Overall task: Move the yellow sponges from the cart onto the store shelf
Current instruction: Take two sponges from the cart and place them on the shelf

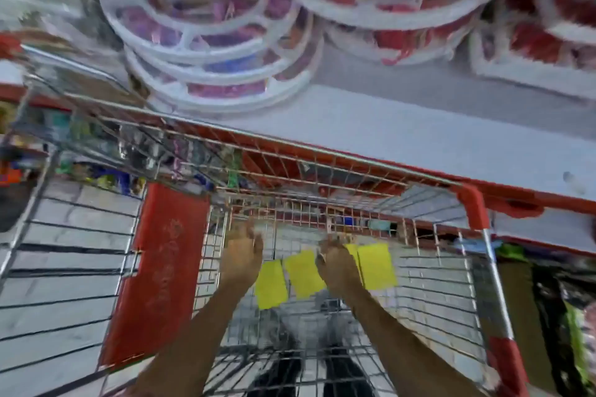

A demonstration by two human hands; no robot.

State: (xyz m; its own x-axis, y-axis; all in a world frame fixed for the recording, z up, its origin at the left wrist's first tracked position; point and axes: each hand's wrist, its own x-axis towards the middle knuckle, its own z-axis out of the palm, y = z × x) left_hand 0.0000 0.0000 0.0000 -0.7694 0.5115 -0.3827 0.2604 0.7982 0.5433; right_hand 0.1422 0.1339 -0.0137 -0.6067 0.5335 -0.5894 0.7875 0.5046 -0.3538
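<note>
Sponges lie flat on the wire floor of the cart [371, 167], which stands with its far rim against the store shelf [451, 126]. In the head view, three yellow pieces show clearly: the left yellow sponge [271, 284], nearest the camera, the middle yellow sponge [303, 273] just to its right, and the right yellow sponge [375, 266] farthest right. A thin yellow strip between the middle and right ones is mostly hidden by a hand, so whether it is a fourth sponge cannot be told. Both bare forearms reach down into the basket from the near edge. The left hand [242, 253] hangs over the wire floor just left of the left sponge, fingers spread loosely, its grip wide and holding nothing. The right hand [337, 266] sits between the middle and right sponges, its fingers curled downward; motion blur hides whether its grip has closed on anything, so I cannot tell. A red panel [161, 271] stands on the left side of the basket. On the shelf beyond, stacks of round white divided trays [206, 26] with red and purple contents sit at the far left and centre.
</note>
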